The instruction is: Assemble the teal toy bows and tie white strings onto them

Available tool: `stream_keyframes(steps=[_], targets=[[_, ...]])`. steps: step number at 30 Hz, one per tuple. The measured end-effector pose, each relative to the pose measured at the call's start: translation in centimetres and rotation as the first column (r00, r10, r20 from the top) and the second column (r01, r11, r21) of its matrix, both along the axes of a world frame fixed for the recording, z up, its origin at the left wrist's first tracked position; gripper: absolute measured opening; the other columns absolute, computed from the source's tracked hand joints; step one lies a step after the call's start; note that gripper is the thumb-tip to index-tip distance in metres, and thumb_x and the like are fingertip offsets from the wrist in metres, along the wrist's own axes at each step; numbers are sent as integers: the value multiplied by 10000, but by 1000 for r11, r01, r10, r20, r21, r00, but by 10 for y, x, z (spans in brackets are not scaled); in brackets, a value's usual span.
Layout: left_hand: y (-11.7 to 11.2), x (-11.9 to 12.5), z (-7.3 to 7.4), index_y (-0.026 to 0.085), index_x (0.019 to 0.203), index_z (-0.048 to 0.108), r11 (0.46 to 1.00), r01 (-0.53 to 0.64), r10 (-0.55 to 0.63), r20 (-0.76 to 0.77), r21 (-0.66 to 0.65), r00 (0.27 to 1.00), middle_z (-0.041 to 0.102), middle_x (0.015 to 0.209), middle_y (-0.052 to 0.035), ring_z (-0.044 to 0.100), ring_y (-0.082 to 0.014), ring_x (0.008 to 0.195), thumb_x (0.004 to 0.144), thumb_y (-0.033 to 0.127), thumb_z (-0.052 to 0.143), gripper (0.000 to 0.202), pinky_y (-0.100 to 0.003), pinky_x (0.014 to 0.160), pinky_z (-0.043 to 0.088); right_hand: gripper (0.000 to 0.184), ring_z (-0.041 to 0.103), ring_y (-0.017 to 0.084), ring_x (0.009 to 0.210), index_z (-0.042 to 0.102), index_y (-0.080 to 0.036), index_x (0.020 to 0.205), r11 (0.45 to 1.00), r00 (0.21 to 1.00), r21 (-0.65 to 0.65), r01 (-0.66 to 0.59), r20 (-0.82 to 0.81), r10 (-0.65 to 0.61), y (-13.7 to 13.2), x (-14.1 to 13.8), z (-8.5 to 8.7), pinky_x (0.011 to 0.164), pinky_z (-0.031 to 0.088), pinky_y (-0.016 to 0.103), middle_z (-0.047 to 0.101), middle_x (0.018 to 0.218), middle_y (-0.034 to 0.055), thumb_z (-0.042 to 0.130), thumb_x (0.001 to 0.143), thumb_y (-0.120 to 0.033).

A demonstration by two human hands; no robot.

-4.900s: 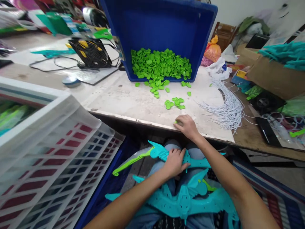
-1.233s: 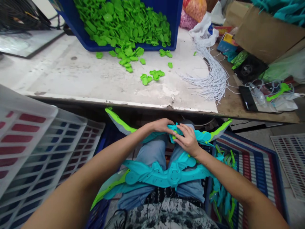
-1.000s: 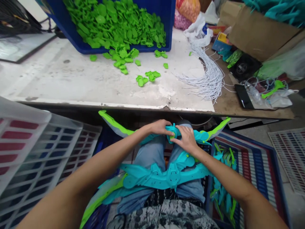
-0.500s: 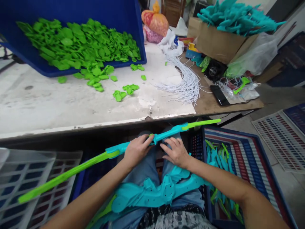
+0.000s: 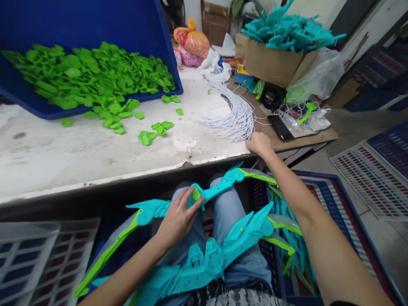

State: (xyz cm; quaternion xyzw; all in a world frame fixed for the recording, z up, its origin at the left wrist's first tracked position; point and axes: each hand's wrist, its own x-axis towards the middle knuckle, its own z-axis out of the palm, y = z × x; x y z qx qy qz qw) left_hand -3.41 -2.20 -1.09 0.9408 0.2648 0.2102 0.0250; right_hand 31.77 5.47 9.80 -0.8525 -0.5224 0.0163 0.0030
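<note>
My left hand (image 5: 177, 216) is closed around the middle of a teal toy bow (image 5: 223, 185) with light-green limbs, held level above my knees. A light-green piece (image 5: 196, 194) shows in its centre by my fingertips. At the near edge of the table, my right hand (image 5: 259, 143) is closed at the end of a bundle of white strings (image 5: 236, 114); its fingertips are partly hidden. More teal bows (image 5: 204, 265) lie across my lap, below the held one.
A tilted blue bin (image 5: 170, 55) spills green plastic pieces (image 5: 92, 78) onto the white tabletop (image 5: 63, 157). Teal parts (image 5: 290, 32) fill a cardboard box (image 5: 267, 61) at the back right. On my right stands a striped crate (image 5: 338, 225) holding bows; white crates (image 5: 63, 255) are left.
My right hand has left the bow and reached forward and right to the strings. The bow has turned, showing its curved limbs; my left hand keeps hold of it. The view has shifted slightly.
</note>
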Motion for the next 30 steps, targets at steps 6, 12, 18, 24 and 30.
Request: stream_keyframes(steps=[6,12,18,24,30], targets=[[-20,52,20,166,1063,657,964,134,-94,175,-232,980,608,1181,-148,585,-266,1083,913,224,493,230,-425,897,524,391,642,329,1025,693,-55,1059,987,995,-129,-98,-14,97,9,14,5,830,502,337,686,1058,224,684,678,-142],[-20,122,16,158,946,699,537,215,-68,212,-816,975,712,972,-83,654,-204,917,869,232,537,194,-339,854,521,310,622,136,607,729,-95,940,1000,858,13,-16,-513,21,-71,55,2,557,459,196,696,670,35,643,642,-114],[-16,198,-6,123,910,687,-206,111,247,58,-972,967,705,779,-58,640,-135,658,801,105,607,137,-245,634,502,199,512,100,466,674,-144,691,955,513,197,222,-856,58,-185,63,-40,442,393,206,619,540,-7,690,616,-328],[-31,257,-18,96,873,663,-509,216,330,43,-833,943,675,710,-59,638,-107,595,827,73,605,77,-215,605,507,240,575,144,547,660,-165,727,810,703,459,365,-707,84,-220,48,-87,548,465,262,653,624,20,632,706,-402],[-39,276,-20,93,945,656,-580,238,320,50,-779,946,676,697,-59,642,-106,573,877,52,518,159,-205,578,512,200,627,176,697,676,-195,773,813,892,571,115,-419,168,-224,45,-94,701,498,304,706,789,48,551,836,-338]])
